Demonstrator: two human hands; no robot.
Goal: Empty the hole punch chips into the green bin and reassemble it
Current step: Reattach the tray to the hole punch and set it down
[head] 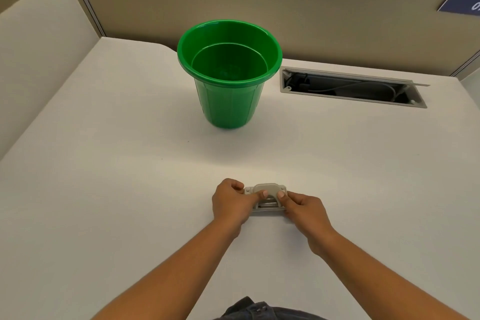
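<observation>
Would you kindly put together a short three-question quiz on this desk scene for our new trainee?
1. True or false: the green bin stands upright on the desk, apart from the hole punch.
2. Which hands touch the hole punch? A) left hand only B) right hand only C) both
3. Fill in: the open cable slot in the desk lies to the ____ of the bin, from the person's side.

Key: 1 true. 2 C, one hand at each end, thumbs on top. 3 right.
</observation>
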